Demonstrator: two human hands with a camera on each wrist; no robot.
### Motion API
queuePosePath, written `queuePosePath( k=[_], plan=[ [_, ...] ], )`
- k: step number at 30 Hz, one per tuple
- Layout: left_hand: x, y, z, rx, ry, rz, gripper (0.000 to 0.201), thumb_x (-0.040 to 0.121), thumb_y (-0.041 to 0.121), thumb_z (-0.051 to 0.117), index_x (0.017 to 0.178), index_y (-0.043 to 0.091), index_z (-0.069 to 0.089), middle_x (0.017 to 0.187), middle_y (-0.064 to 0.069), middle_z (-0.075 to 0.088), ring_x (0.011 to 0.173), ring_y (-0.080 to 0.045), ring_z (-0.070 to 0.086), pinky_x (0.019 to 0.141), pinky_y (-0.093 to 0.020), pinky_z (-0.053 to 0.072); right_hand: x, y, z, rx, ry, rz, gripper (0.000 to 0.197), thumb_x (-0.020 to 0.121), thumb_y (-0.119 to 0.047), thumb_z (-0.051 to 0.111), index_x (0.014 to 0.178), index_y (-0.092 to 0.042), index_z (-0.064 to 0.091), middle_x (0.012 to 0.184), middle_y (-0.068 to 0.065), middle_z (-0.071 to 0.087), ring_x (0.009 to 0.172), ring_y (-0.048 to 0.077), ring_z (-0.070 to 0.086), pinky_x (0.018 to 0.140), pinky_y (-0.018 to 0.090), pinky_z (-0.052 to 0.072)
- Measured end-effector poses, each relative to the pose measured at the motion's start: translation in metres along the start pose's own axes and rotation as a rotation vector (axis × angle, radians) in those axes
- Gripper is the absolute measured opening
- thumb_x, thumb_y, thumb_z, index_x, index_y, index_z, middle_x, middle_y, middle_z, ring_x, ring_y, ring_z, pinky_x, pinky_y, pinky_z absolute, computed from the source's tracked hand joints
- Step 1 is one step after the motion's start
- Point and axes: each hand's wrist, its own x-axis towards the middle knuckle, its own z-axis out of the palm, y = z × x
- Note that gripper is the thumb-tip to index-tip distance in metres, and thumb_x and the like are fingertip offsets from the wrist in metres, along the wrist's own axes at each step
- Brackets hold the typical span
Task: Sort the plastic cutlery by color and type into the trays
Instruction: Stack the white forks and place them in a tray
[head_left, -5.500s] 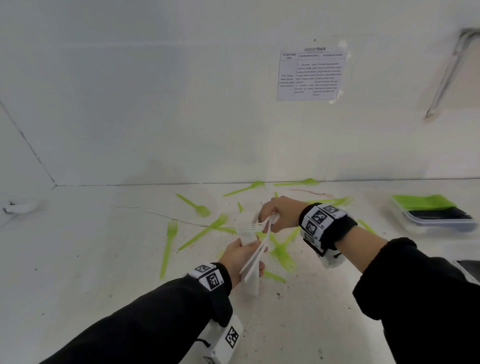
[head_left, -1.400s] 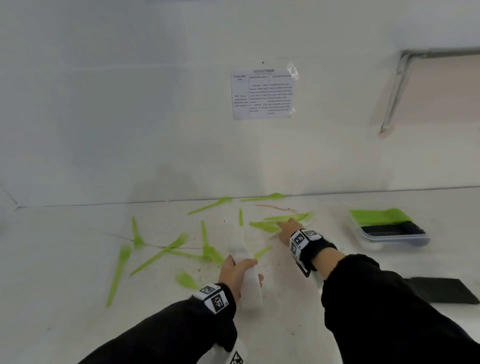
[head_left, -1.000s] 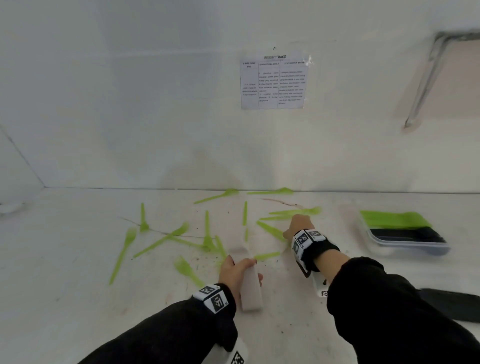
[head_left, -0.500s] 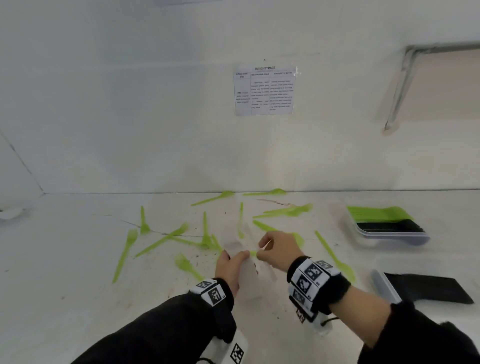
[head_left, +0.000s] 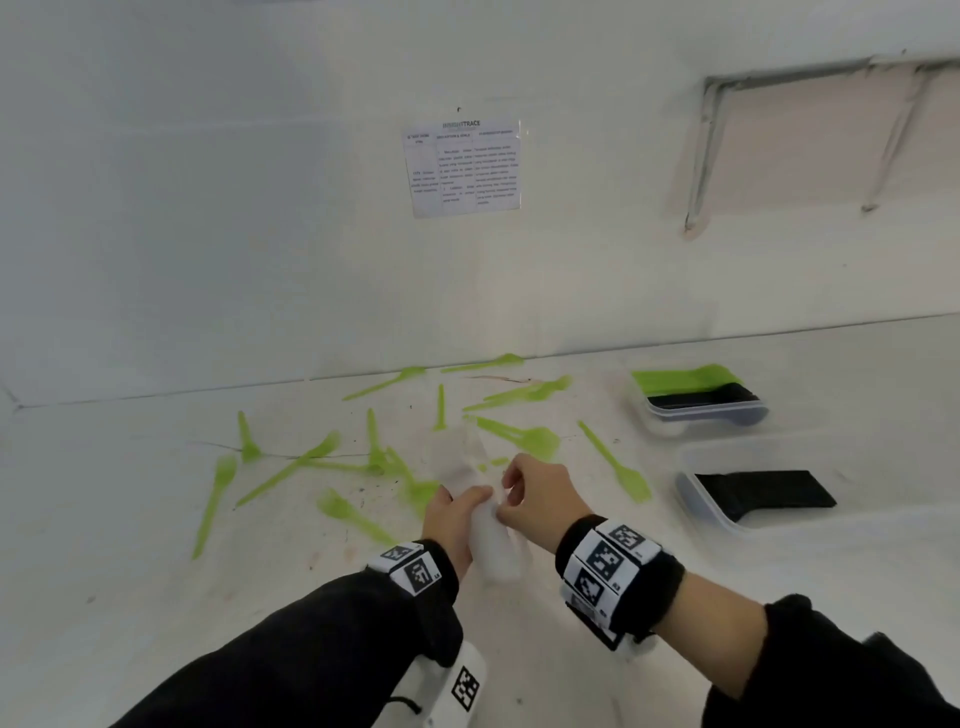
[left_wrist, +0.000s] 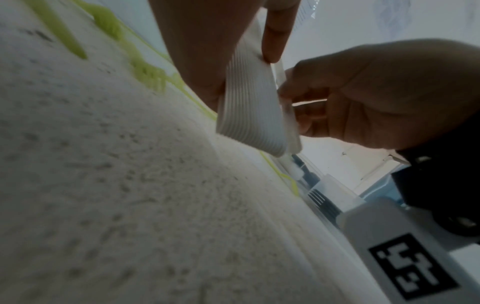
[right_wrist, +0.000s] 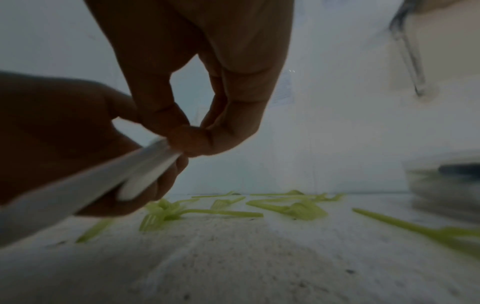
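Note:
My left hand (head_left: 465, 501) grips a stack of white plastic cutlery (head_left: 491, 545) by the handles, just above the table. In the left wrist view the stack (left_wrist: 249, 107) shows as many ribbed handle edges. My right hand (head_left: 506, 506) pinches one more white piece (left_wrist: 288, 117) against the stack's side; the right wrist view shows its thumb and forefinger closed on the white piece (right_wrist: 148, 164). Several green forks and spoons (head_left: 519, 436) lie scattered on the white table beyond my hands.
Two clear trays stand at the right: the far tray (head_left: 660, 415) holds green and black cutlery, the near tray (head_left: 691, 499) holds black cutlery. A printed sheet (head_left: 462, 166) hangs on the wall behind. One green fork (head_left: 615, 462) lies between my hands and the trays.
My right hand came back from the green cutlery at the middle of the table to the left hand. It now pinches a white piece at the stack, which has stayed in the left hand.

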Motion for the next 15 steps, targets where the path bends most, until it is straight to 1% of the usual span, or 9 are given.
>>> queuePosePath(
  k=[2,4,6,7,8,10,13,14,15],
  plan=[
    [-0.004,-0.001,0.009,-0.006,-0.021,0.006,0.011,0.089,-0.001,0.053,0.085,0.009,0.048,0.082,-0.016,0.057,0.071,-0.029,0.057,0.065,-0.036,0.047,-0.005,0.005,-0.003,0.019,-0.016,0.011,0.015,0.078,-0.007,0.061,0.082,-0.014,0.048,0.077,0.002,0.055,0.067,0.014,0.050,0.053,0.011,0.039],
    [-0.009,-0.001,0.017,-0.015,-0.029,0.020,0.016,0.090,-0.002,0.052,0.082,0.010,0.045,0.079,-0.015,0.055,0.068,-0.027,0.056,0.061,-0.033,0.045,-0.006,0.009,-0.009,0.061,-0.041,0.022,0.017,0.079,-0.010,0.062,0.075,-0.018,0.047,0.071,-0.002,0.053,0.063,0.012,0.051,0.058,0.018,0.046],
    [-0.011,-0.002,0.023,-0.016,-0.043,0.027,0.013,0.089,-0.003,0.051,0.084,0.008,0.046,0.079,-0.016,0.056,0.067,-0.028,0.057,0.060,-0.033,0.046,-0.006,0.013,-0.016,0.084,-0.035,0.031,0.020,0.080,-0.014,0.062,0.069,-0.022,0.047,0.069,-0.006,0.051,0.066,0.014,0.053,0.064,0.026,0.051],
    [-0.011,-0.003,0.028,-0.017,-0.050,0.029,0.009,0.089,-0.003,0.051,0.088,0.006,0.048,0.080,-0.017,0.058,0.068,-0.029,0.058,0.060,-0.034,0.048,-0.005,0.015,-0.020,0.093,-0.018,0.036,0.021,0.080,-0.015,0.061,0.068,-0.023,0.047,0.069,-0.007,0.050,0.069,0.015,0.053,0.066,0.027,0.051],
    [-0.012,-0.004,0.033,-0.019,-0.056,0.033,0.008,0.089,-0.003,0.051,0.092,0.004,0.049,0.081,-0.018,0.059,0.069,-0.029,0.060,0.060,-0.034,0.049,-0.004,0.017,-0.024,0.094,0.005,0.038,0.020,0.081,-0.014,0.061,0.068,-0.022,0.047,0.069,-0.007,0.050,0.069,0.014,0.053,0.065,0.025,0.051],
    [-0.012,-0.005,0.046,-0.034,-0.060,0.047,0.009,0.089,-0.003,0.051,0.091,0.005,0.049,0.082,-0.018,0.060,0.069,-0.029,0.060,0.060,-0.033,0.049,-0.001,0.023,-0.032,0.102,0.061,0.035,0.018,0.080,-0.012,0.060,0.070,-0.022,0.048,0.069,-0.008,0.050,0.069,0.013,0.052,0.060,0.018,0.046],
    [-0.016,-0.007,0.067,-0.050,-0.062,0.059,0.010,0.089,-0.003,0.052,0.093,0.006,0.049,0.085,-0.018,0.061,0.069,-0.029,0.061,0.055,-0.033,0.051,0.001,0.031,-0.050,0.121,0.086,0.026,0.019,0.080,-0.011,0.061,0.071,-0.022,0.049,0.069,-0.008,0.051,0.072,0.014,0.052,0.062,0.020,0.047],
    [-0.016,-0.009,0.074,-0.053,-0.053,0.060,0.010,0.088,-0.003,0.053,0.094,0.005,0.049,0.086,-0.019,0.061,0.070,-0.030,0.060,0.056,-0.034,0.051,0.000,0.034,-0.056,0.111,0.083,0.017,0.022,0.080,-0.011,0.062,0.069,-0.023,0.047,0.069,-0.008,0.050,0.071,0.013,0.051,0.063,0.017,0.046],
    [-0.016,-0.011,0.081,-0.052,-0.043,0.065,0.012,0.087,-0.002,0.054,0.096,0.004,0.050,0.088,-0.020,0.061,0.072,-0.032,0.060,0.060,-0.036,0.052,-0.001,0.037,-0.063,0.098,0.089,0.002,0.025,0.080,-0.011,0.062,0.066,-0.024,0.045,0.067,-0.008,0.049,0.068,0.010,0.050,0.061,0.010,0.042]
  ],
)
